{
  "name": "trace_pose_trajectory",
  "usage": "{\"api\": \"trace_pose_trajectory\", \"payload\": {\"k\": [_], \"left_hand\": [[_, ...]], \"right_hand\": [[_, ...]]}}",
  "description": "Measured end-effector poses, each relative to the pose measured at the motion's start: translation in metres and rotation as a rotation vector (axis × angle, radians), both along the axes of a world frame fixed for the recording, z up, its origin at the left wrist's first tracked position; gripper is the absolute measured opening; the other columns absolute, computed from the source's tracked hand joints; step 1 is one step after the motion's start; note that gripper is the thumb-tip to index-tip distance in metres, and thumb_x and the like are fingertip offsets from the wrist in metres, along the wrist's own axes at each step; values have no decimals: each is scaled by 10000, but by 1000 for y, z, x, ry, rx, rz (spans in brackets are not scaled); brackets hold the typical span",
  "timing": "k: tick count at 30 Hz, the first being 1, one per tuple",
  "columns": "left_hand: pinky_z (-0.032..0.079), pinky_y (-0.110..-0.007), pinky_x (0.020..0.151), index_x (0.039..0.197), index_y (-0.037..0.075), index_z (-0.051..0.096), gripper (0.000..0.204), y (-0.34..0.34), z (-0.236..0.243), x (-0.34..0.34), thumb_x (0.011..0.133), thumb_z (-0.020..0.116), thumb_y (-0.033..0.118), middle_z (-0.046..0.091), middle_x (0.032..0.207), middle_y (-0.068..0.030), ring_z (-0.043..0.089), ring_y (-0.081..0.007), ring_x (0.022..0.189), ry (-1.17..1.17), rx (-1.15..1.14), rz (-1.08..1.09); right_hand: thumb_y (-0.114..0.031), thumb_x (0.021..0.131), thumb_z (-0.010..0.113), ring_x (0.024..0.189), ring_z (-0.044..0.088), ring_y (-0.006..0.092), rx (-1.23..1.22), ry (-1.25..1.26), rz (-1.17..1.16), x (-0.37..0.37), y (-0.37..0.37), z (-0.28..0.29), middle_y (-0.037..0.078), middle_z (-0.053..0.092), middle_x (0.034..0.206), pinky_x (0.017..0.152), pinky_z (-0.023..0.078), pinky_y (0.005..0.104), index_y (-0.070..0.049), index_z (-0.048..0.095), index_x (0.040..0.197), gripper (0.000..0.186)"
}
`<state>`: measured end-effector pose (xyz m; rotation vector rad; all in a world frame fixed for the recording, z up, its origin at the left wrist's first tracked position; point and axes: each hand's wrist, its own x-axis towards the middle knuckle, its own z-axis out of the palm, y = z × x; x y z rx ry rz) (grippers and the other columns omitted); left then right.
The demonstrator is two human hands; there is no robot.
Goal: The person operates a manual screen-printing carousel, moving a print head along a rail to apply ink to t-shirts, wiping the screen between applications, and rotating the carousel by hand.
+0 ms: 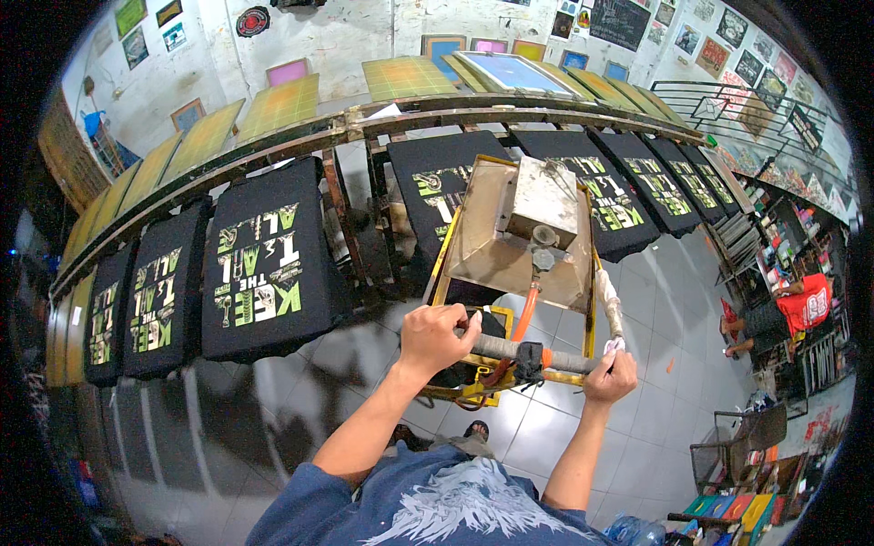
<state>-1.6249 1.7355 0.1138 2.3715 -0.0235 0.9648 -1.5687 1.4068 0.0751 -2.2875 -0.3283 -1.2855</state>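
Note:
My left hand (437, 338) is closed round the left end of a tape-wrapped handle bar (496, 348) on a yellow-framed metal machine, and my right hand (608, 373) grips the bar's right end, beside something white and crumpled. The machine has a wide metal hood (473, 241) with a steel box (542, 202) on top and an orange hose (526, 314) running down toward the bar. Just beyond it, black T-shirts (323, 209) with green and white prints lie stretched on a long rack of boards; the hood hides part of two of them.
The tiled floor (655, 382) lies around my feet. A person in a red top (803, 300) is low by cluttered shelves at the right. Stacked chairs (742, 437) and colored squeegees (737, 510) are at lower right. Printing screens (410, 77) lean along the back wall; a railing (728, 105) runs at upper right.

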Motion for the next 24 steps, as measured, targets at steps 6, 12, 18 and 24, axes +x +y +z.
{"api": "trace_pose_trajectory", "payload": {"k": [6, 12, 18, 24], "left_hand": [[491, -396, 563, 648, 116, 615, 299, -6, 4, -2, 862, 757, 268, 635, 599, -79, 640, -290, 552, -17, 35, 58], [460, -405, 549, 637, 102, 570, 277, -9, 5, 0, 837, 752, 163, 596, 590, -88, 606, -307, 540, -78, 110, 63], [413, -414, 531, 635, 119, 571, 304, -4, -2, 2, 865, 751, 205, 573, 583, -70, 542, -295, 516, -124, 143, 41], [440, -393, 546, 629, 104, 560, 285, -5, 2, 0, 833, 756, 132, 600, 593, -73, 609, -285, 550, -128, 110, 22]], "right_hand": [[-86, 880, 605, 555, 447, 338, -44, 22, 159, -1, -4, 19, 138, 443, 597, 549, 350, 448, -49, 448, 629, 299], [-103, 811, 648, 547, 488, 327, -34, 56, 129, -4, -6, 24, 123, 469, 599, 529, 359, 446, -78, 471, 627, 256], [-115, 819, 655, 579, 516, 326, -38, 84, 120, -6, -5, 25, 119, 490, 613, 556, 380, 434, -83, 493, 640, 244], [-79, 844, 634, 562, 463, 336, -5, 50, 150, -6, 1, 30, 128, 453, 610, 548, 354, 446, -67, 428, 638, 292]]}}
